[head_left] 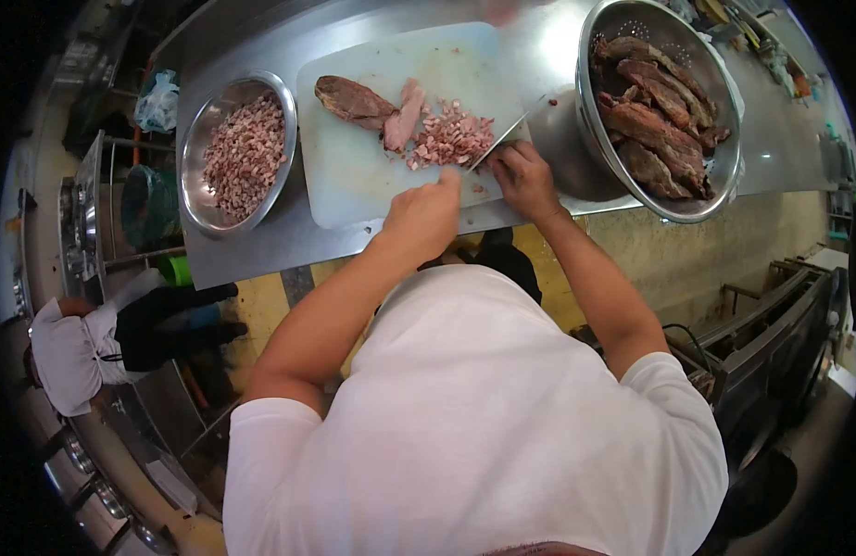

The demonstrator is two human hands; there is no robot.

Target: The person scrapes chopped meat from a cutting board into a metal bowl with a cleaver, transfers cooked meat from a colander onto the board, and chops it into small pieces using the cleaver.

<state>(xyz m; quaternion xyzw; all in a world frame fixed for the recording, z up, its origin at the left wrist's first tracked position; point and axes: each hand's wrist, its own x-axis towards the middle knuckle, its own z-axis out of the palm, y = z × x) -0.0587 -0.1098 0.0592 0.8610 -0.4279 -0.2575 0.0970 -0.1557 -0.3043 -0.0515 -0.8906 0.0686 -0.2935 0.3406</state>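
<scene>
My left hand (423, 215) is wrapped round the handle of a knife (513, 130), whose blade points up and to the right across the right part of the white cutting board (345, 190). My right hand (527, 181) is beside the blade, its fingers bent and pressed together; what they hold, if anything, is hidden. Chopped meat (449, 136) lies in a loose heap just left of the blade. Left of that heap, a pink slice (405, 116) rests against a larger browned piece of meat (354, 102).
A steel bowl (288, 153) of diced meat stands left of the board. On the right is a large steel colander (590, 120) with several browned meat strips. Both stand on the metal table (562, 148). A person (71, 357) in white is at far left, beyond the table.
</scene>
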